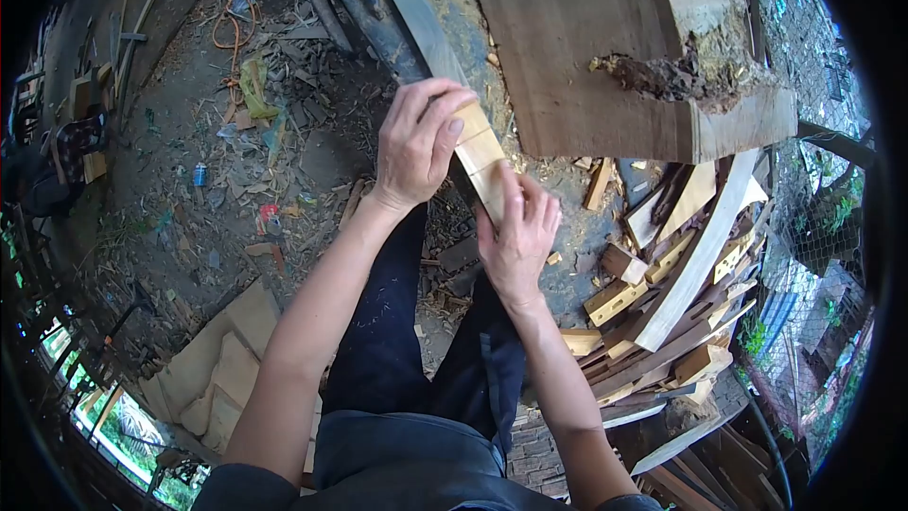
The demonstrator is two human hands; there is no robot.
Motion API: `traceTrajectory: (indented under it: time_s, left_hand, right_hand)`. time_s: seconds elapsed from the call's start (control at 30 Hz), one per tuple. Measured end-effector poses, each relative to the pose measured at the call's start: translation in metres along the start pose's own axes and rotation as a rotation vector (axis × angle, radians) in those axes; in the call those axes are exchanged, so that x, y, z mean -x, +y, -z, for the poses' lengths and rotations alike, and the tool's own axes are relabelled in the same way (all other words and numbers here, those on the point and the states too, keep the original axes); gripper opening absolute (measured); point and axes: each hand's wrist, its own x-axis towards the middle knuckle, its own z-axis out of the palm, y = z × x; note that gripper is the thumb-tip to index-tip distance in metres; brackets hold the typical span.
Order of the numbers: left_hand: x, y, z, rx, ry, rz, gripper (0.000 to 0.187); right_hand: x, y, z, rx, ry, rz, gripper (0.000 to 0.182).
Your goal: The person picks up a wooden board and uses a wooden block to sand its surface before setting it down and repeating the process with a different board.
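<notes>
A pale yellow wooden block (480,149) with dark lines across its face is held at an angle in front of my body. My left hand (414,140) wraps over its far left part, with the thumb lying along the top. Around the near end, my right hand (519,238) is closed with its fingers on the top face and edge. Beyond the block a long greyish board (419,11) runs away from me in line with it. Whether the block rests on that board or touches it is hidden by my left hand.
A thick wooden slab (577,47) with a rough bark knot lies at the upper right. Stacked wood offcuts (662,293) fill the right side. Wood chips and litter cover the ground, with a blue can (200,174) at left. A person (71,156) sits at far left.
</notes>
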Motion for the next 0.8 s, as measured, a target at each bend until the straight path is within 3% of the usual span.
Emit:
traceTrajectory:
  time_s: [0.07, 0.17, 0.2, 0.23, 0.33, 0.5, 0.7, 0.8]
  left_hand:
    - [0.005, -0.004, 0.004, -0.035, -0.011, 0.006, 0.026]
    - [0.007, -0.003, 0.004, -0.064, -0.037, 0.048, 0.026]
    - [0.003, 0.0, 0.004, -0.168, -0.044, -0.097, 0.027]
    - [0.002, 0.003, 0.003, -0.272, -0.054, -0.241, 0.028]
    - [0.005, 0.008, -0.027, -0.173, -0.222, -0.338, 0.02]
    - [0.0, 0.042, -0.041, -0.102, -0.472, -0.347, 0.028]
    - [-0.009, 0.019, -0.046, -0.138, -0.306, -0.293, 0.039]
    - [-0.071, -0.035, -0.027, -0.215, -0.221, -0.347, 0.036]
  right_hand:
    - [0.001, -0.004, -0.002, -0.027, 0.013, -0.14, 0.078]
    - [-0.004, -0.002, 0.0, -0.013, -0.002, -0.141, 0.088]
    - [-0.008, -0.004, 0.004, 0.039, -0.032, -0.106, 0.073]
    - [-0.01, -0.003, 0.004, 0.038, -0.036, -0.109, 0.073]
    - [-0.016, -0.002, 0.007, 0.124, -0.212, -0.049, 0.04]
    - [0.025, 0.016, 0.018, 0.108, -0.294, -0.025, 0.036]
    - [-0.015, 0.004, 0.013, 0.16, -0.39, -0.036, 0.037]
    - [-0.086, -0.008, -0.017, 0.128, -0.189, 0.066, 0.038]
